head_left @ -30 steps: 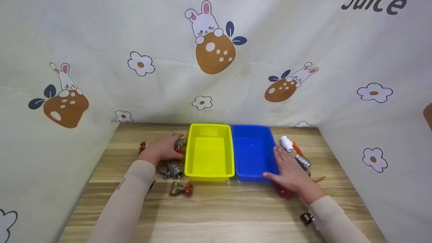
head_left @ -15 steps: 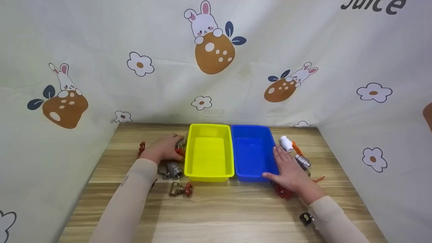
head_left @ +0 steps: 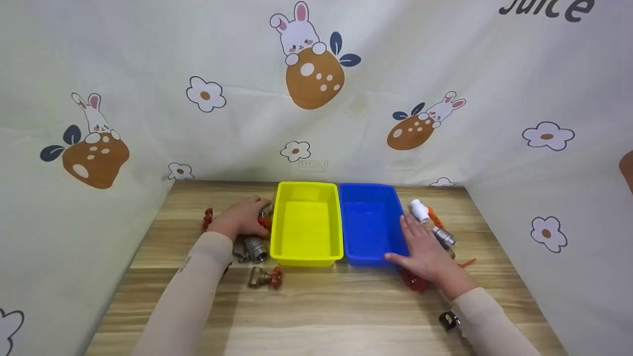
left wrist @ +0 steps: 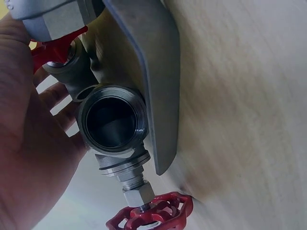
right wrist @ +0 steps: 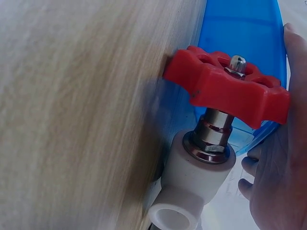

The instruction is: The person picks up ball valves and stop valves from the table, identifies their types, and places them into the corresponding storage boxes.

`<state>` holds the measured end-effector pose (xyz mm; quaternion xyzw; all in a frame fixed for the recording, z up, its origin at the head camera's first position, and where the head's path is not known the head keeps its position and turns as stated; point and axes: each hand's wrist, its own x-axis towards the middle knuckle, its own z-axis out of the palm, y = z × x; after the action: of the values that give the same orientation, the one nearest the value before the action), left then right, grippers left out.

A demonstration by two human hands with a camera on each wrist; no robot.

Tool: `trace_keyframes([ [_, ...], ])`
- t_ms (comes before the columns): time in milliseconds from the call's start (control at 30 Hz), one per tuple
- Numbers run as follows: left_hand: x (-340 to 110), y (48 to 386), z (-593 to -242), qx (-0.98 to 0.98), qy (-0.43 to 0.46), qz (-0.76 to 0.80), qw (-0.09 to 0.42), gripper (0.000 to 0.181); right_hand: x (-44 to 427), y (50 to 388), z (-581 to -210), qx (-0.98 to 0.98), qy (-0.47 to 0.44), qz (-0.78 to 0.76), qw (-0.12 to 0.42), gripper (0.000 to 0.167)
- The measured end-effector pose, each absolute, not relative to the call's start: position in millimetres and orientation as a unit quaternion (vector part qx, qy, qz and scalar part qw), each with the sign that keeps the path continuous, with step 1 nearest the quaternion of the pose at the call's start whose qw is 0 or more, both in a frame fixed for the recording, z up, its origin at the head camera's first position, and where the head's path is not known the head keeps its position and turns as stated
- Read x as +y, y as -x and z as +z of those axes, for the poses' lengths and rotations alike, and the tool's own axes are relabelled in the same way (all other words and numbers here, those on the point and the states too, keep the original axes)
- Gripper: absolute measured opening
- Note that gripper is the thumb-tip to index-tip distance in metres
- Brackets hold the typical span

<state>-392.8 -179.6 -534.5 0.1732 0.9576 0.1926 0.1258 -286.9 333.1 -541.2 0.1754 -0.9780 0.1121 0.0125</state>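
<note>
My left hand (head_left: 240,217) lies at the left side of the yellow bin (head_left: 274,247), with fingertips and thumb reaching toward its wall. A red-handled metal valve (head_left: 265,220) sits between thumb and fingers. The left wrist view has the fingers spread behind the grey valve bodies (left wrist: 112,120); whether they touch them, I cannot tell. My right hand (head_left: 423,249) rests with fairly straight fingers on the outer side of the blue bin (head_left: 348,247). Beneath it, a white plastic valve (right wrist: 192,172) with a red handle (right wrist: 225,86) stands close to the palm in the right wrist view.
A steel ball valve (head_left: 255,248) and a brass gate valve (head_left: 264,277) lie left of the bins. On the right are a white valve (head_left: 420,211) with orange handle, a metal fitting (head_left: 443,237) and a black-handled piece (head_left: 449,320). A patterned cloth (head_left: 247,138) surrounds the table.
The left hand has shifted slightly to the right, toward the yellow bin. The right hand, both bins and the surrounding valves look the same.
</note>
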Motion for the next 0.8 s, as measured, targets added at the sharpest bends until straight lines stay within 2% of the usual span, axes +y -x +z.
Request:
trace_keyframes([
  [500, -182.3, 391.2, -538.3, 0.961, -0.163, 0.184, 0.127, 0.101, 330.9, 285.2, -539.9, -0.979, -0.171, 0.112, 0.014, 0.119],
  [800, -186.6, 390.4, -536.6, 0.960, -0.168, 0.197, 0.110, 0.103, 331.9, 286.1, -540.5, -0.978, -0.174, 0.118, 0.011, 0.119],
])
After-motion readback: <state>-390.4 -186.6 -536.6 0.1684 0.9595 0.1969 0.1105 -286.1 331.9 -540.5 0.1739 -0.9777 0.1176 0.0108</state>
